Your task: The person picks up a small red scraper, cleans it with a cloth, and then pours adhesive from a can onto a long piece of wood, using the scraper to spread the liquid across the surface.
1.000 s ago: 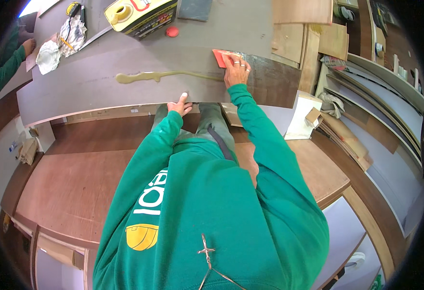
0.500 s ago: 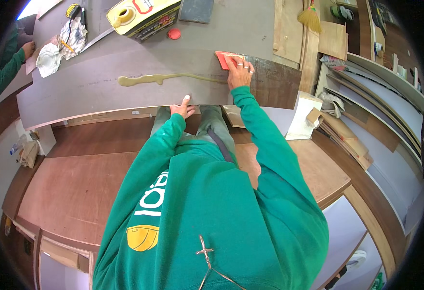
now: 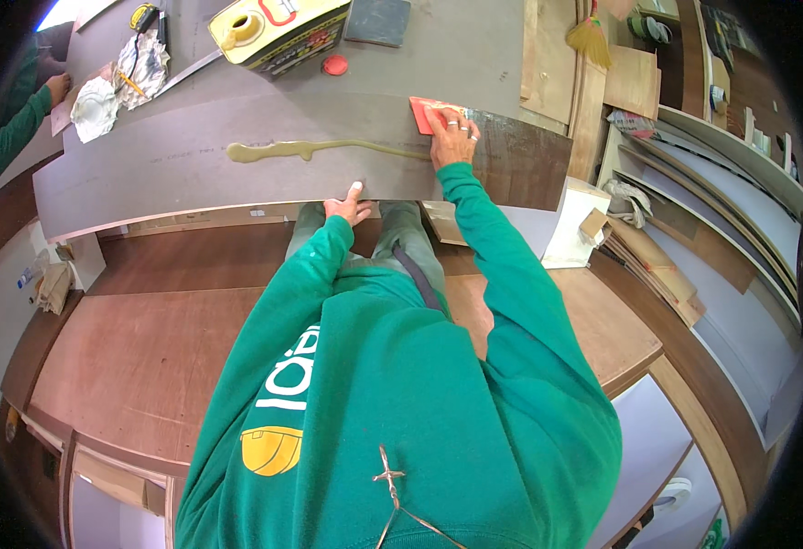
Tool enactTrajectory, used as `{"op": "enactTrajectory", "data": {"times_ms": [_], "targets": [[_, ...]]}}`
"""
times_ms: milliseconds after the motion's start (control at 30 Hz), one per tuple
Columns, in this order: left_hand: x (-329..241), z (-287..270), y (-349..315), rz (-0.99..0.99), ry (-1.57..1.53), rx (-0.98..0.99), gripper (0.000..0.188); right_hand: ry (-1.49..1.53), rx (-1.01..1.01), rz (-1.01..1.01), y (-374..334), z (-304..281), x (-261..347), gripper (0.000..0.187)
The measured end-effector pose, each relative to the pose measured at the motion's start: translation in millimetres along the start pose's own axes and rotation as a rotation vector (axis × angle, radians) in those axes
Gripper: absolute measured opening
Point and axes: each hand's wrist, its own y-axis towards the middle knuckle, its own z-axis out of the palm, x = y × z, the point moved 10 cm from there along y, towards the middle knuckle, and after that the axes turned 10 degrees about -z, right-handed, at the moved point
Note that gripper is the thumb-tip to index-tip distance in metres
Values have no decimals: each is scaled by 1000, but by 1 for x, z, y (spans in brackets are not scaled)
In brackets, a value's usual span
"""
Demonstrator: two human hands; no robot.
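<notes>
My right hand is closed on a red-orange spreader, pressed to a long grey-brown board near its right part. Right of that hand the board looks darker and shiny with a wet coat. From the spreader leftward runs a streak of yellowish glue, thicker at its left end. My left hand grips the board's near edge, thumb on top; the fingers beneath are partly hidden.
Behind the board stand a yellow and black can with an open spout, a red cap and a dark flat block. Crumpled paper and a tape measure lie left. A straw brush and sheet stacks are right.
Both hands keep almost the same place and grip. The whole view has shifted slightly; the glue streak looks unchanged.
</notes>
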Motion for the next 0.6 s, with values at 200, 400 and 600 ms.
{"op": "enactTrajectory", "data": {"times_ms": [200, 400, 600], "targets": [[1, -2, 1, -12, -20, -25, 90, 76, 62, -8, -9, -2, 0, 48], [-9, 6, -26, 34, 102, -95, 81, 132, 54, 13, -10, -7, -6, 47], [-6, 5, -16, 11, 78, -52, 85, 47, 88, -10, 4, -2, -4, 45]]}}
